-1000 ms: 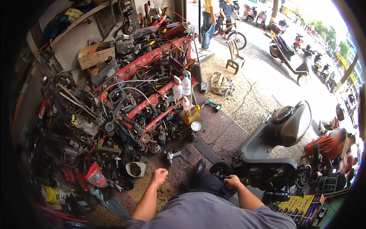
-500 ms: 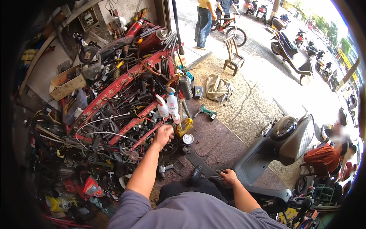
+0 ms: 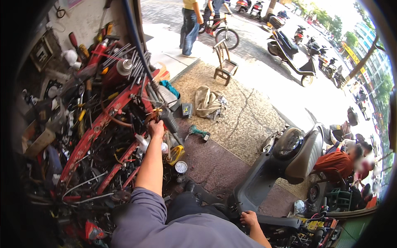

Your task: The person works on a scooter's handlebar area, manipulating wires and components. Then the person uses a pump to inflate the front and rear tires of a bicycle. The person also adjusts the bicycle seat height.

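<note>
Up ahead, the left hand reaches into the red tool rack, fingers seemingly closed on something unclear; the right hand rests, curled, on the scooter body alongside.

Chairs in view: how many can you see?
1: a wooden chair stands on the pavement ahead, beyond the crumpled cloth. Others may be hidden behind the scooters.

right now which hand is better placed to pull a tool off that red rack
Left, likely. The left hand is stretched out and already among the tools on the red rack. The right hand rests low on the dark scooter body, on the far side from the rack.
</note>
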### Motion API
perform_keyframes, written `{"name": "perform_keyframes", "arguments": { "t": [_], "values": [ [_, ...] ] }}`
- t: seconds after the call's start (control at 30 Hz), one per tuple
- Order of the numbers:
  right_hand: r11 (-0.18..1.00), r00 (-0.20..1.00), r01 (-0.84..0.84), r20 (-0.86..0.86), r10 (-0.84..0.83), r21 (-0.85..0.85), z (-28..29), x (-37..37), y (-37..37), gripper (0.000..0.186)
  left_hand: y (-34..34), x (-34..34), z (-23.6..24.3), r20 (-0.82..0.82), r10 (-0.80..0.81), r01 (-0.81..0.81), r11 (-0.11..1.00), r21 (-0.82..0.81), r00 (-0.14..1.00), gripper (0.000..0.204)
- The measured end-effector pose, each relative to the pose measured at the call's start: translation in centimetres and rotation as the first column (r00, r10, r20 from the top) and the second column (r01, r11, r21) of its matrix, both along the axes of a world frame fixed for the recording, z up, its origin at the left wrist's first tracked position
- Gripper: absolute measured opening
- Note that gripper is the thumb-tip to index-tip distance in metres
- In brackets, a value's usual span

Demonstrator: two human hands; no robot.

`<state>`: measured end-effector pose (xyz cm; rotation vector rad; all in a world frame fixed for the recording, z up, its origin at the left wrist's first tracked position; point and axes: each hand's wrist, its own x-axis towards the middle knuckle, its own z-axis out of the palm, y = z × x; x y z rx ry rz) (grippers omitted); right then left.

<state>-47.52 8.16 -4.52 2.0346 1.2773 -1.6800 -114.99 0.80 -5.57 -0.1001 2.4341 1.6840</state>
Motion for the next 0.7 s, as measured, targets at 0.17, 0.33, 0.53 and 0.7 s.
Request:
{"name": "perform_keyframes", "arguments": {
  "t": [0.17, 0.33, 0.53, 0.7],
  "values": [
    [1.000, 0.999, -0.025, -0.031, 0.025, 0.015, 1.1, -4.7, 1.5, 0.025, 0.7, 0.9, 1.6, -0.106, 0.010, -0.035, 0.969, -0.243, 0.994, 0.030],
    [0.989, 0.995, -0.069, -0.067, 0.078, 0.130, 0.7, -10.1, 4.5, 0.030, 0.4, 1.3, 2.7, -0.118, -0.035, 0.019, 0.990, -0.139, 0.992, 0.031],
    [0.974, 0.983, -0.147, -0.083, 0.163, 0.172, 0.3, -12.8, 6.3, 0.031, -1.6, 1.1, 1.7, -0.251, -0.105, 0.092, 0.994, -0.062, 0.962, 0.019],
    [0.990, 0.982, -0.092, -0.154, 0.108, 0.110, -0.3, -13.0, 5.8, 0.031, -3.2, 1.7, 2.7, -0.217, -0.111, 0.123, 0.992, 0.039, 0.970, 0.020]
  ]
}}
